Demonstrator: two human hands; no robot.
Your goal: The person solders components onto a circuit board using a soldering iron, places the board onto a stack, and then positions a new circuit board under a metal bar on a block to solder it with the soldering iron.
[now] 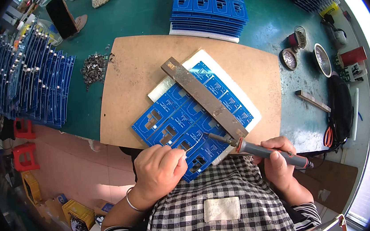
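A blue circuit board panel [180,116] lies on a white foam pad on a brown wooden board [144,61]. A long grey metal bar [203,97] rests diagonally across the panel. My right hand [278,160] grips a soldering iron [264,150] with a grey handle; its tip touches the panel near the bar's lower end. My left hand [159,169] pinches a thin solder wire [194,142] that reaches toward the iron's tip.
A stack of blue panels [208,6] sits at the back. Racks of upright blue boards [30,81] fill the left. A pile of small metal parts [96,68] lies beside the board. An iron stand [298,38], two round tins and a red cup [352,56] are at the right.
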